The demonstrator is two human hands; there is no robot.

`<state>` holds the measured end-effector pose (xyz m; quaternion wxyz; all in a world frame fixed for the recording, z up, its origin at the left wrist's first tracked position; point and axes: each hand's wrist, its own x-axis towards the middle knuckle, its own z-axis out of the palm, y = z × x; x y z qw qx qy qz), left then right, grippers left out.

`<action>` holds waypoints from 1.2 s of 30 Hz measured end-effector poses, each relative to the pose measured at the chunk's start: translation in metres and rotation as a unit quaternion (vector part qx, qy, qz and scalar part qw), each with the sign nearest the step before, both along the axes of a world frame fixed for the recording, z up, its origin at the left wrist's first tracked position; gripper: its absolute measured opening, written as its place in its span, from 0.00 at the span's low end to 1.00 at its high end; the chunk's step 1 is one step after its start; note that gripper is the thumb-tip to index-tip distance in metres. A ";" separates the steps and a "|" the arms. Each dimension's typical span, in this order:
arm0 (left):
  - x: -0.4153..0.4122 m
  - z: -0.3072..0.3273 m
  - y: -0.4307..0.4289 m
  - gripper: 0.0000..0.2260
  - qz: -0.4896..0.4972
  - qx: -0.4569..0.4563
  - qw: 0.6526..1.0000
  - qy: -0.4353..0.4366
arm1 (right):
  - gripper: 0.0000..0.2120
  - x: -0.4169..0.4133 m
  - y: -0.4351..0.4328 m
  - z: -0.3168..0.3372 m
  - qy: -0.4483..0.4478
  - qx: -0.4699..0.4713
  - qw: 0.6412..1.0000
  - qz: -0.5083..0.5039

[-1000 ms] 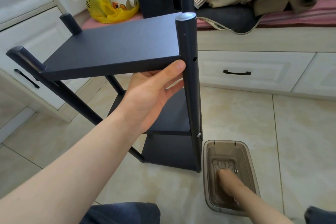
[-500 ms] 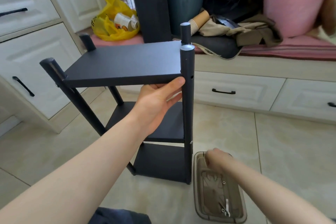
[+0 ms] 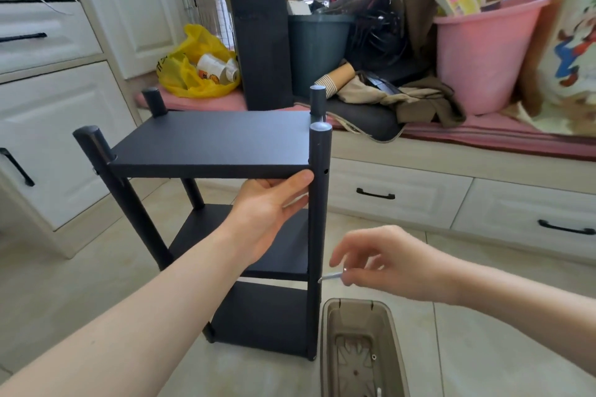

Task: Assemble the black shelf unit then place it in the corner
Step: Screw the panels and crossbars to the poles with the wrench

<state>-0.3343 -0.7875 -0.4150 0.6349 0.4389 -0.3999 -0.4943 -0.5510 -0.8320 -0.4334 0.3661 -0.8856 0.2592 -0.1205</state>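
Pinching one silver screw (image 3: 332,276) just beside the front pole (image 3: 318,229), the right hand (image 3: 387,264) hovers above one brown tray (image 3: 351,302); the left hand (image 3: 274,206), palm up and fingers extended, props the top board (image 3: 209,138); the black shelf unit (image 3: 258,316), three boards on four poles, stands upright on the tiled floor (image 3: 483,348).

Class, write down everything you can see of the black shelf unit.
The black shelf unit stands upright on the tiled floor: three matte black boards between four round posts. A small hole shows in the near right post. The left hand touches the top board's front edge from below; the right hand pinches a screw beside that post.
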 end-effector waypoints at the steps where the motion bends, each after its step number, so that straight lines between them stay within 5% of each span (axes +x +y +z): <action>1: 0.000 0.000 0.000 0.18 -0.001 -0.002 1.000 0.001 | 0.09 -0.002 0.006 0.007 -0.059 0.017 0.998 -0.012; 10: 0.001 -0.002 -0.003 0.21 0.015 -0.017 1.000 -0.014 | 0.10 0.004 0.008 0.042 -0.378 0.014 0.916 -0.131; 36: 0.001 -0.005 -0.005 0.27 0.040 0.001 0.999 -0.017 | 0.12 0.016 0.002 0.039 -0.336 -0.026 0.929 -0.155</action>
